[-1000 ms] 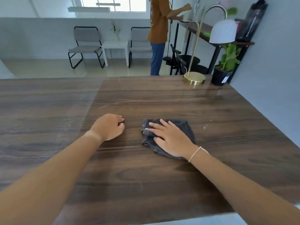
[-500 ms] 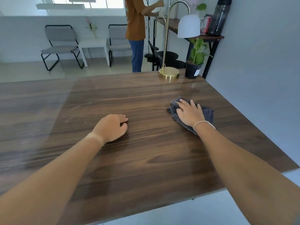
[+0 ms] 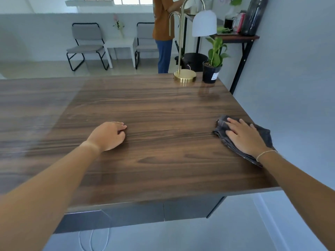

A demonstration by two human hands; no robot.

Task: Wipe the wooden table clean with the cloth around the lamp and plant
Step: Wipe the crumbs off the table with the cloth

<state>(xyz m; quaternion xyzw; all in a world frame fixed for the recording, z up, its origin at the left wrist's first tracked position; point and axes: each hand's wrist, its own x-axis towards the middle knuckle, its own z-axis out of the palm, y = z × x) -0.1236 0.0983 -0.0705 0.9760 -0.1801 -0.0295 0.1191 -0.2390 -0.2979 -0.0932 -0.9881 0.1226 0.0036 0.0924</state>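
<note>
The dark wooden table fills the middle of the view. My right hand lies flat on a dark grey cloth at the table's right edge, fingers spread, pressing it down. My left hand rests on the bare wood near the centre, fingers curled, holding nothing. At the far right corner stand a brass lamp with a white shade and a small green plant in a black pot.
A grey wall runs close along the table's right side. Behind the table a person in an orange top stands at a dark shelf with bottles. Two grey chairs and a white side table stand further back.
My right hand has slid the cloth from the table's middle to its right edge. My left hand has stayed in place on the wood.
</note>
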